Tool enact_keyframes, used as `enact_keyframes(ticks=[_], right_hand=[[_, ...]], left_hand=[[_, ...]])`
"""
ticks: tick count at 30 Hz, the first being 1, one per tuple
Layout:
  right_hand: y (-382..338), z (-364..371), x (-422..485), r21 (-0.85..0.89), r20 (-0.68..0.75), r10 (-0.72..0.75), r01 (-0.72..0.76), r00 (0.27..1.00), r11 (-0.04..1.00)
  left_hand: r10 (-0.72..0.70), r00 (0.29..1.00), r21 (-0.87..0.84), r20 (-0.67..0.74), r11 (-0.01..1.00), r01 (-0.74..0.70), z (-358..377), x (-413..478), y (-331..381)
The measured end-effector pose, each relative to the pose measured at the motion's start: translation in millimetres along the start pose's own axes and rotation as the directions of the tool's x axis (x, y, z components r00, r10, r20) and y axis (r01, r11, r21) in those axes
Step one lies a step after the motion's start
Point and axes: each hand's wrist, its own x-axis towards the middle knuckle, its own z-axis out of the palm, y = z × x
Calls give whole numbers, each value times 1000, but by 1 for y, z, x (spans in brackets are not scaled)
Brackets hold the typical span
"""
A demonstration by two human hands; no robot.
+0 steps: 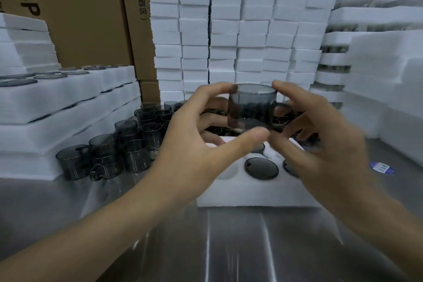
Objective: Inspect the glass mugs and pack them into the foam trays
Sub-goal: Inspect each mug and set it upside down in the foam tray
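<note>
A smoky grey glass mug (251, 107) is held upright in the air between both hands, its handle pointing right. My left hand (196, 135) pinches it, forefinger on the rim and thumb under the base. My right hand (320, 144) grips it from the right, forefinger on the rim and thumb at the base. Below lies a white foam tray (251, 192) with a mug (261, 168) sunk in one pocket and an unfilled pocket (225, 173) to its left. The hands hide much of the tray.
Several loose grey mugs (128, 142) stand on the steel table (206, 247) at the left. Filled foam trays (68, 103) are stacked at the far left, foam blocks (240, 30) behind, more foam (384, 89) at the right. Cardboard boxes (80, 11) stand at the back left. A blue label (382, 167) lies at the right.
</note>
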Motion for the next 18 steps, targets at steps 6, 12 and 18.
enact_keyframes(ticks=[6, 12, 18], right_hand=[[-3, -9, 11, 88, -39, 18, -14, 999, 996], [-2, -10, 10, 31, 73, 67, -70, 995, 997], [-5, -5, 8, -72, 69, -46, 51, 997, 996]], left_hand=[[221, 975, 165, -9, 962, -216, -2, -1, 1], [281, 956, 242, -82, 936, -254, -4, 1, -4], [444, 896, 417, 18, 811, -411, -3, -2, -5]])
